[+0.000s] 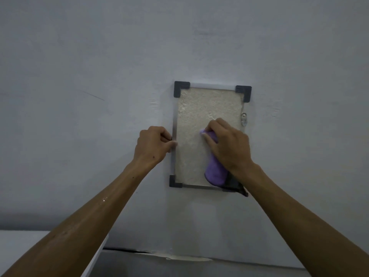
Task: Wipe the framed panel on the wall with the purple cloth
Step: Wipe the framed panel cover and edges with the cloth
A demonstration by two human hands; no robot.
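Right hand [229, 144] presses purple cloth [215, 172] on framed panel [191, 120] — no writing.

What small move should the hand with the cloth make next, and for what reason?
Probably slide the right hand with the purple cloth up along the panel. The cloth covers only the lower right part, and the upper area lies bare. The left hand grips the left frame edge, so the panel seems steadied.
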